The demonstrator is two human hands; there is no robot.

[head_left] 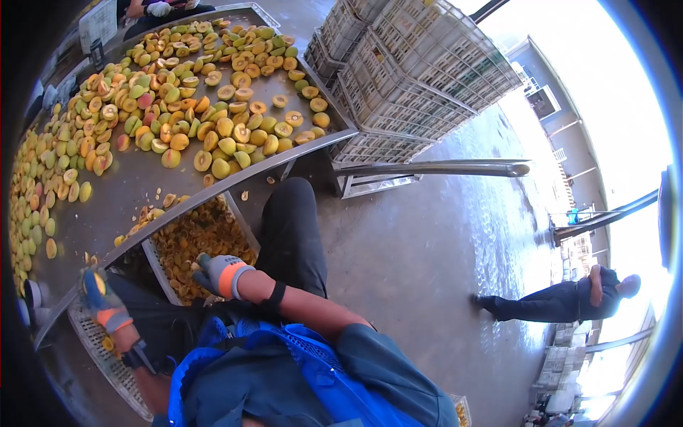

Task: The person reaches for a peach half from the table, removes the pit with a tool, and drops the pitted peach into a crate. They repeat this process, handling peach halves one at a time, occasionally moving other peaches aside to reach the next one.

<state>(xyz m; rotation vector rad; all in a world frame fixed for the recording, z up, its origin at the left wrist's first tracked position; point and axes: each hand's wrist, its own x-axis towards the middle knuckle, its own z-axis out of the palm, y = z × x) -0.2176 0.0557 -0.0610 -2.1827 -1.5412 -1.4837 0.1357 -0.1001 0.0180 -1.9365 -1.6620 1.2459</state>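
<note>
Your left hand, gloved in grey with an orange cuff band, is closed around a yellow peach piece just beside the near edge of the metal surface. The piece sits up among your fingers, its long axis running steeply in the view, top end leaning slightly left; the hand blurs there, so you cannot tell which way its cut face points. Your right hand, in a matching glove, is over the near part of a crate of orange fruit scraps, fingers bent and pointing left; you cannot tell whether they grip anything. That crate sits below the surface edge, beside your bent right knee. On the surface, a broad spread of peach halves runs from the far corner round to the left side, some showing cut faces and others their skins, with their long axes in mixed directions. A second crate stands below your left hand, with some yellow pieces in it. Past the far corner, pale plastic crates stand stacked, and a metal rail crosses in front of them. Well apart from you on the right, a person in dark clothes stands with folded arms on a partly wet floor.
</note>
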